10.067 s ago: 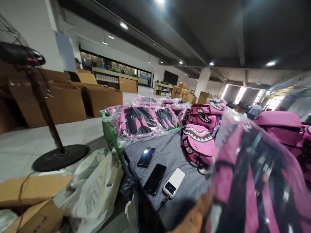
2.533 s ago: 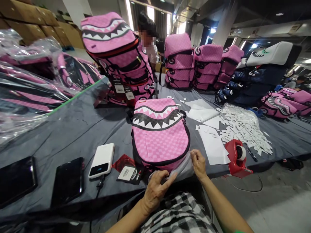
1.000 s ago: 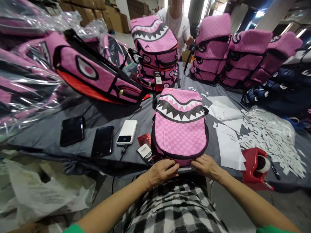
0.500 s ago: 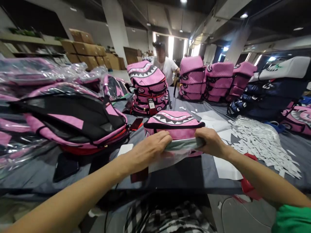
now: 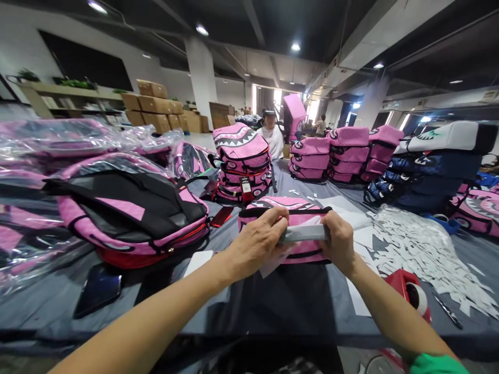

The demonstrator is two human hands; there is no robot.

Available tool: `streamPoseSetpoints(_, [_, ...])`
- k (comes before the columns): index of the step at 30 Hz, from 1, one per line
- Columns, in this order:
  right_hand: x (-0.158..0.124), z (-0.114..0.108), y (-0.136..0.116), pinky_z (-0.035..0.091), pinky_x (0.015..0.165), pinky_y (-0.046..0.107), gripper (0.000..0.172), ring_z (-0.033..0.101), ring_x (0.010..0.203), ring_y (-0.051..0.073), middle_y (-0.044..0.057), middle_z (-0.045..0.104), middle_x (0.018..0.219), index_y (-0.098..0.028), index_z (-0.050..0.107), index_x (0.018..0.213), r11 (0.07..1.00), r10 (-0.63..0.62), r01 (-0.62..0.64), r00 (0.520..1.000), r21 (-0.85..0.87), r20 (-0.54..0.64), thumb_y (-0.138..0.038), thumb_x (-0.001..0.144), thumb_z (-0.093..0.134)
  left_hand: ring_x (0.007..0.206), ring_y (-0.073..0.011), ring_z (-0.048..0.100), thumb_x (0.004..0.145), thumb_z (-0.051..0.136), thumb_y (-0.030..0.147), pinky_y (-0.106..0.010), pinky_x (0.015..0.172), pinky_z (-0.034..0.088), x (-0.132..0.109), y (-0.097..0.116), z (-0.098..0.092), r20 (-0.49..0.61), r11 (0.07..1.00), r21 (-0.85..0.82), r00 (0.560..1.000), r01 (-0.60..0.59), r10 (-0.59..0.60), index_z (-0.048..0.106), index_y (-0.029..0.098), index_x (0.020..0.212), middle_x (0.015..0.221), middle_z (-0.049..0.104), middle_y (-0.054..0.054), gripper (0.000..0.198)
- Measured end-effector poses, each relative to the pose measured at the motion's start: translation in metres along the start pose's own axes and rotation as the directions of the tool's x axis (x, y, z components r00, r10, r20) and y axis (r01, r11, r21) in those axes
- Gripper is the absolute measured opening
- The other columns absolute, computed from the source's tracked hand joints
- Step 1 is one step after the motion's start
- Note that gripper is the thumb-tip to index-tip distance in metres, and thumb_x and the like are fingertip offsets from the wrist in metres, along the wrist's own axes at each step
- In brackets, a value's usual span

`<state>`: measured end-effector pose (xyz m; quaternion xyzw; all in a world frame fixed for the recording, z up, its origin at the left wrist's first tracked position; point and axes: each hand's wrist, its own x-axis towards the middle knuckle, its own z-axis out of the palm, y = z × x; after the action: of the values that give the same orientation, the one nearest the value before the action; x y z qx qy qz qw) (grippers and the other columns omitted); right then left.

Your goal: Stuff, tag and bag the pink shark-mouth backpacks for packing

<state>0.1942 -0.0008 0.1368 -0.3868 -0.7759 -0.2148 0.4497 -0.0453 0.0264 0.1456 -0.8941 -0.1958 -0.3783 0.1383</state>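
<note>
A pale grey, folded plastic sheet (image 5: 306, 233) is stretched between my two hands, with a clear loose end hanging below it. My left hand (image 5: 259, 236) pinches its left end, and my right hand (image 5: 340, 240) has its fingers wrapped round the right end. Right behind the sheet, a small pink bag (image 5: 307, 252) with a shark-mouth print and black zipper edging lies on the table, partly hidden by my hands. To the left of my left hand are a pink and black backpack (image 5: 132, 208) and a white flat object (image 5: 198, 261).
Several pink bags (image 5: 241, 156) are stacked ahead, with more pink stacks (image 5: 346, 153) and dark blue bags (image 5: 432, 174) beyond. White slips (image 5: 432, 259), a red tape dispenser (image 5: 409, 291) and a pen (image 5: 448, 311) lie right. A phone (image 5: 99, 288) lies left. A person (image 5: 272, 139) stands across the table.
The sheet between my hands has become a narrower, flatter strip. Across the table, a pink bag has been raised off a stack beside the other person. My view has tilted upward.
</note>
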Motion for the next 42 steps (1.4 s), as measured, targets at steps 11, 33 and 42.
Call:
streamPoseSetpoints(11, [0.0, -0.025, 0.007, 0.041, 0.066, 0.024, 0.029, 0.051, 0.073, 0.013, 0.0, 0.058, 0.088, -0.021, 0.049, 0.099, 0.948, -0.236, 0.068, 0.807, 0.311, 0.541, -0.016, 0.078, 0.069, 0.101, -0.0178, 0.058, 0.096, 0.045, 0.008, -0.035, 0.094, 0.048, -0.02, -0.025, -0.001, -0.05, 0.982, 0.077, 0.983, -0.174, 0.178, 0.054, 0.018, 0.113, 0.106, 0.062, -0.005, 0.021])
streamPoseSetpoints(33, [-0.093, 0.025, -0.013, 0.049, 0.071, 0.031, 0.037, 0.055, 0.078, 0.018, 0.003, 0.057, 0.086, -0.023, 0.051, 0.109, 0.971, -0.227, 0.209, 0.957, 0.114, 0.18, 0.001, 0.082, 0.044, 0.102, -0.0186, 0.066, 0.086, 0.056, 0.003, -0.04, 0.098, 0.043, -0.088, 0.022, 0.06, -0.339, 0.943, 0.322, 0.94, 0.088, 0.027, 0.059, 0.022, 0.103, 0.1, 0.073, -0.003, 0.025])
streamPoseSetpoints(42, [-0.163, 0.056, -0.006, 0.051, 0.067, 0.031, 0.029, 0.053, 0.075, 0.018, 0.003, 0.053, 0.082, -0.024, 0.058, 0.098, 0.999, -0.036, 0.036, 0.999, -0.028, -0.004, -0.001, 0.084, 0.047, 0.113, -0.0246, 0.061, 0.088, 0.064, 0.027, -0.048, 0.112, 0.033, -0.139, 0.083, 0.104, -0.216, 0.962, 0.158, 0.958, 0.224, -0.187, 0.063, 0.019, 0.088, 0.112, 0.074, -0.007, 0.008])
